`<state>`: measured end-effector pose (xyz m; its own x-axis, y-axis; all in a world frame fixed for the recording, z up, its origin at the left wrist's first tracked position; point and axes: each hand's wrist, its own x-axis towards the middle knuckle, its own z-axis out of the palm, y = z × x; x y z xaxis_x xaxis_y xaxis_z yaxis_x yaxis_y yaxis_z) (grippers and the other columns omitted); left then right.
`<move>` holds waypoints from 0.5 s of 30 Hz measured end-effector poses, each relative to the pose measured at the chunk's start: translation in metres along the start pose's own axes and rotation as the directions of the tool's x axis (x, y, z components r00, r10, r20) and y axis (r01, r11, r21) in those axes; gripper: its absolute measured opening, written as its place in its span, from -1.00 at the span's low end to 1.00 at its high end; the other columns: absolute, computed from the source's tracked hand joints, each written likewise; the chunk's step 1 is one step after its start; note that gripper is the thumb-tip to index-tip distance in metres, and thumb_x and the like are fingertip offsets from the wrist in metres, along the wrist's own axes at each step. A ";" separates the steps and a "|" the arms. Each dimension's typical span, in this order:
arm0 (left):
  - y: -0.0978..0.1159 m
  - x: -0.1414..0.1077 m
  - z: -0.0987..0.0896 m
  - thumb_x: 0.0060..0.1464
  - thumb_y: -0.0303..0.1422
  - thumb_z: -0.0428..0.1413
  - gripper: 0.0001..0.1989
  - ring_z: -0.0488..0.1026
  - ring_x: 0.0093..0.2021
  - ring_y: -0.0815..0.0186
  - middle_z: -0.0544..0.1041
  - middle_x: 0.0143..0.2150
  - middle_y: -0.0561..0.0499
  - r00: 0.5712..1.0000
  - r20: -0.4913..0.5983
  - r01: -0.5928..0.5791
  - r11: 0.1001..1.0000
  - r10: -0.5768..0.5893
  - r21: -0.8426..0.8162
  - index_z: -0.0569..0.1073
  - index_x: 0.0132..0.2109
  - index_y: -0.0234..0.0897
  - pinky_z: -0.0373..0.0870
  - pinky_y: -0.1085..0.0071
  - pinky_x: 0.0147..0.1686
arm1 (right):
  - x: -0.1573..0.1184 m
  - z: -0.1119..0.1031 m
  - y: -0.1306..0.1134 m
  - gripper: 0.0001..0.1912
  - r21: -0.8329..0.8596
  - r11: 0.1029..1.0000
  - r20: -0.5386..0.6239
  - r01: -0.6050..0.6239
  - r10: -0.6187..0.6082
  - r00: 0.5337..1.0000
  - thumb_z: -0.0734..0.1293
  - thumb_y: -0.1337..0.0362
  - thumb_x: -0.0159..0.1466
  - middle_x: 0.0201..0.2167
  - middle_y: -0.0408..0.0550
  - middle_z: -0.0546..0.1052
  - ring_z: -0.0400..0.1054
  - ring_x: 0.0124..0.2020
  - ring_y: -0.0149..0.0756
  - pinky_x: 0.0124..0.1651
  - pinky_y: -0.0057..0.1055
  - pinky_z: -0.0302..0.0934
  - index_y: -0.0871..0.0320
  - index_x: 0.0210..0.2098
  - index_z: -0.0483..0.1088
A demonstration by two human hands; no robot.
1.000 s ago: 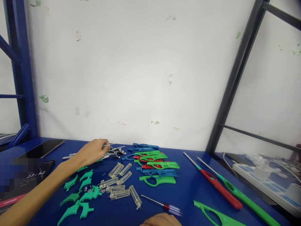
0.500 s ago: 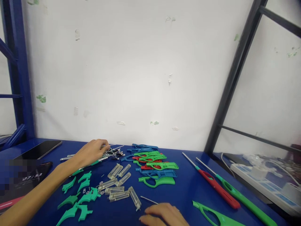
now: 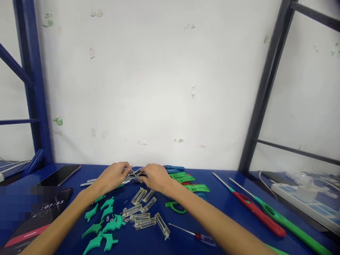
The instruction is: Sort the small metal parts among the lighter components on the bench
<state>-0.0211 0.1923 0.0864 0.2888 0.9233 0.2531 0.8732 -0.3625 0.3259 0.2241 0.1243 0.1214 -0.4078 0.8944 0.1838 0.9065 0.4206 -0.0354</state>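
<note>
At the far side of the blue table, my left hand (image 3: 114, 176) has its fingers closed on the pile of thin metal rods and wires (image 3: 134, 174). My right hand (image 3: 156, 178) reaches into the same pile from the right, fingers bent together at the wires; what exactly it pinches is too small to make out. Clear plastic pieces (image 3: 145, 223) lie nearer to me, below both hands. Teal trigger-shaped parts (image 3: 109, 241) are scattered beside my left forearm. Green, blue and red handle shells (image 3: 198, 188) lie partly hidden behind my right forearm.
A screwdriver (image 3: 203, 238) lies near the front. Red (image 3: 260, 216) and green (image 3: 294, 233) long lighters rest at the right, near a white power strip (image 3: 305, 202). Two phones, one dark (image 3: 58, 175) and one showing the time (image 3: 49, 212), lie at the left.
My right hand has moved from the front of the table up to the pile beside my left hand, uncovering the screwdriver. The view has shifted slightly.
</note>
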 end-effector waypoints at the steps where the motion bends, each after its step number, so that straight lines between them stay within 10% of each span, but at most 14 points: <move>1: 0.000 0.000 0.000 0.67 -0.02 0.45 -0.53 0.81 0.29 0.01 0.76 0.42 -0.17 0.999 0.036 0.003 1.000 -0.003 0.005 0.69 0.45 -0.19 0.86 -0.08 0.30 | 0.006 0.006 -0.001 -0.61 0.006 1.000 0.001 -0.024 0.024 1.000 0.64 0.03 0.75 0.39 0.10 0.79 0.80 0.26 0.04 0.33 0.11 0.77 0.08 0.41 0.71; 15: 0.007 -0.003 0.002 0.67 -0.02 0.45 -0.54 0.81 0.28 0.01 0.77 0.41 -0.16 0.993 0.120 0.006 0.999 -0.012 0.048 0.69 0.44 -0.19 0.85 -0.09 0.31 | 0.018 0.033 0.012 -0.57 0.098 0.995 -0.061 0.000 0.006 0.998 0.65 0.04 0.74 0.44 0.11 0.76 0.78 0.32 0.08 0.37 0.16 0.76 0.07 0.46 0.69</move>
<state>-0.0153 0.1873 0.0865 0.3235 0.9361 0.1384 0.8926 -0.3504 0.2836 0.2242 0.1505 0.0915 -0.3947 0.8861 0.2431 0.8917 0.4332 -0.1313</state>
